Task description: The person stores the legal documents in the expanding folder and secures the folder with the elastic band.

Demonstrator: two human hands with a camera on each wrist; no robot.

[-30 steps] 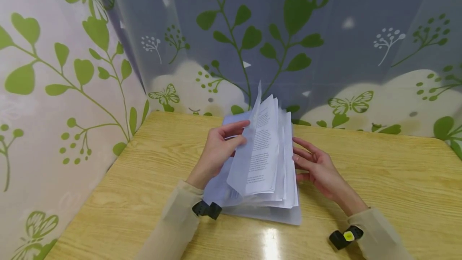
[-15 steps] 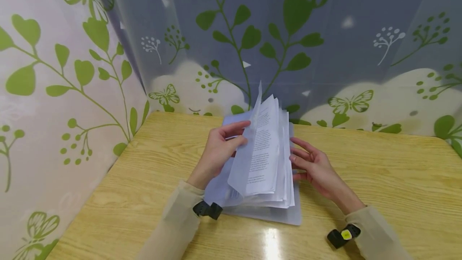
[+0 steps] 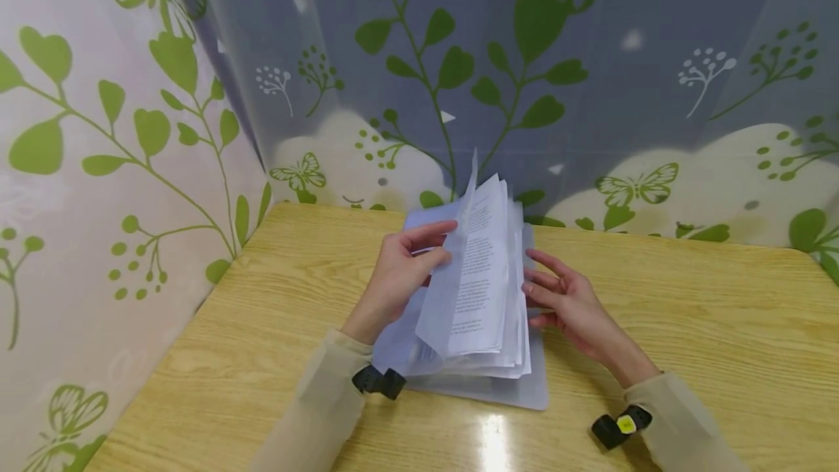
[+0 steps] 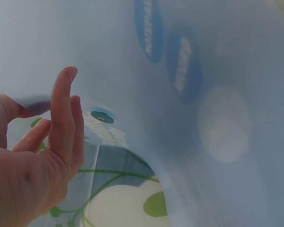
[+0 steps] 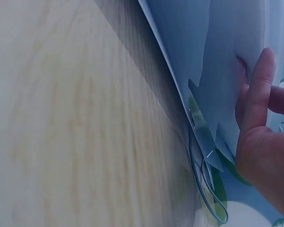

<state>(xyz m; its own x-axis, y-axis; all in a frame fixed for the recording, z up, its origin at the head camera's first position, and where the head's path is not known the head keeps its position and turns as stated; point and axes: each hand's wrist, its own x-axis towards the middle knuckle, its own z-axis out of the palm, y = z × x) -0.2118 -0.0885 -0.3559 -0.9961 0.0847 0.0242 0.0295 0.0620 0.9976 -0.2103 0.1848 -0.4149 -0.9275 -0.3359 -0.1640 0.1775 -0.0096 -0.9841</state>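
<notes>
A translucent bluish plastic folder (image 3: pixel 534 381) lies spread on the table, its left side fanned out. Printed papers (image 3: pixel 481 275) stand tilted up within it as a loose stack. On the left, my left hand (image 3: pixel 406 268) pinches a translucent plastic sheet (image 3: pixel 448 301) of the folder between thumb and fingers. My right hand (image 3: pixel 570 304) is at the stack's right edge, its fingers extended and the fingertips against the sheets. In the right wrist view, a thin elastic cord (image 5: pixel 221 208) loops from the folder's edge beside the right hand (image 5: pixel 260 113).
The wood-grain table (image 3: pixel 688 319) extends to both sides of the folder. Behind it hangs a patterned curtain (image 3: pixel 577 115) with leaves and butterflies, and another patterned curtain (image 3: pixel 111 188) closes off the left side.
My right hand has shifted slightly left, and the right-hand sheets have moved left with it. More of the folder's back shows at the right. The left hand has barely moved.
</notes>
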